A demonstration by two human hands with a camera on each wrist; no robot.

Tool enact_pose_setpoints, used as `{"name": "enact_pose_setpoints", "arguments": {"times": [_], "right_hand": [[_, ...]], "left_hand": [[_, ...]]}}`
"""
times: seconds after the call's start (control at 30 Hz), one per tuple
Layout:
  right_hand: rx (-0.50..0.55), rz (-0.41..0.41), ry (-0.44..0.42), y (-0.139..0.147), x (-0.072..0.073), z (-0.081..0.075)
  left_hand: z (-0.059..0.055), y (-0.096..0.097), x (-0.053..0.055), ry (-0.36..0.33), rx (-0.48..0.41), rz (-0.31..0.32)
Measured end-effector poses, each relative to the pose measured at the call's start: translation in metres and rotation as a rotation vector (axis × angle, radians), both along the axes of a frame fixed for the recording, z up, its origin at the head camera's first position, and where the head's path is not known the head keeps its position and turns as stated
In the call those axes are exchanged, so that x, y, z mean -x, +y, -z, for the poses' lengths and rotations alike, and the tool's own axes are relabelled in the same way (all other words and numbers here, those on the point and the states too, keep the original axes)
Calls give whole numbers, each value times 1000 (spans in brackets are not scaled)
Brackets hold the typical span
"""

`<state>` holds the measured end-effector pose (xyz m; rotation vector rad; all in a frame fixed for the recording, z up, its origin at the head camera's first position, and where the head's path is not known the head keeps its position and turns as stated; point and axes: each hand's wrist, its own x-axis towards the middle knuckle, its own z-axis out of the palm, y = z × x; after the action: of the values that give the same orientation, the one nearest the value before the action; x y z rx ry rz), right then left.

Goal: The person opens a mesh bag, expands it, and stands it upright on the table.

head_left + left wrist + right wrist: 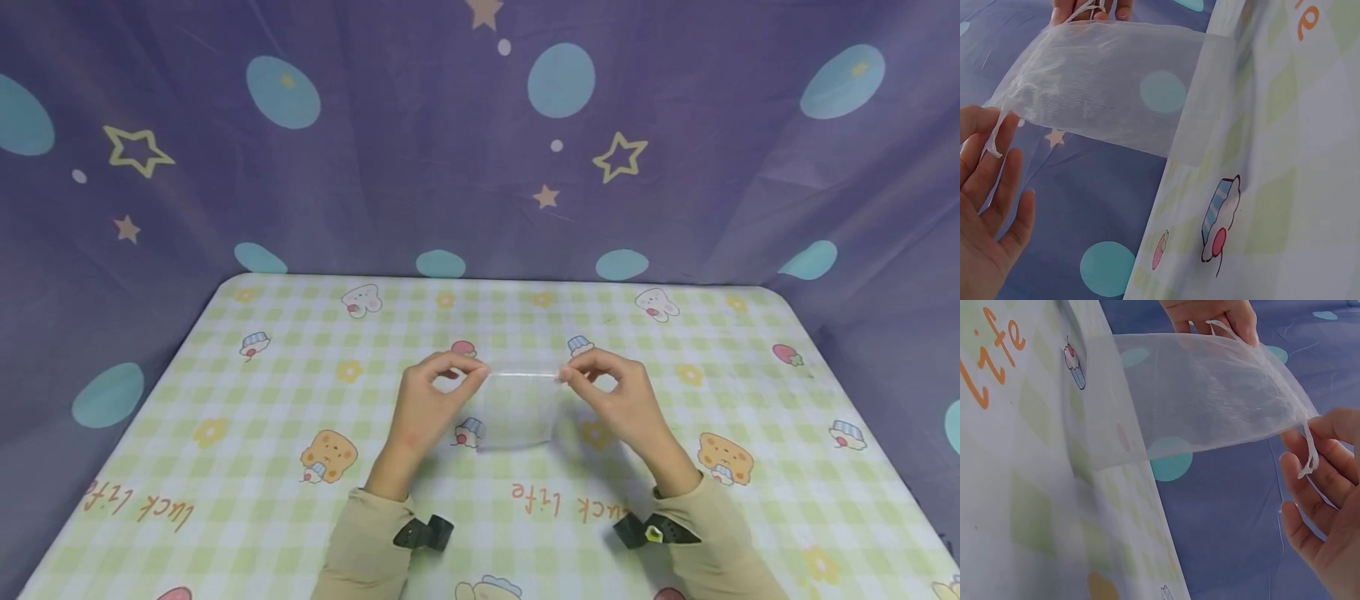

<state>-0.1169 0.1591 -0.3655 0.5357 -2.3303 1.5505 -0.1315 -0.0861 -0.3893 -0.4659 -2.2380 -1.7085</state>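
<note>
Sheer white fabric forms a small drawstring pouch, held up between 2 hands above the middle of the checkered tablecloth. The left hand pinches 1 upper corner between thumb and fingertips; the right hand pinches the other, so the top edge runs straight across. A white cord dangles in a loop beside the right fingers. Whether the lower edge touches the cloth, I cannot tell. Behind stands a purple curtain printed with stars.
</note>
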Motion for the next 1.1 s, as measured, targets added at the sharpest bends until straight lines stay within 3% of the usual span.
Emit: {"name": "enact_pose_setpoints", "arguments": {"times": [0.17, 0.7, 1.1], "right_hand": [[-15, -19, 11, 10, 9, 19], [-69, -39, 64, 15, 12, 20], [-111, -81, 126, 16, 14, 25]], "left_hand": [[-1, -1, 0, -18, -6, -3], [-5, -9, -2, -134, 104, 50], [-5, -18, 0, -115, 169, 107]]}}
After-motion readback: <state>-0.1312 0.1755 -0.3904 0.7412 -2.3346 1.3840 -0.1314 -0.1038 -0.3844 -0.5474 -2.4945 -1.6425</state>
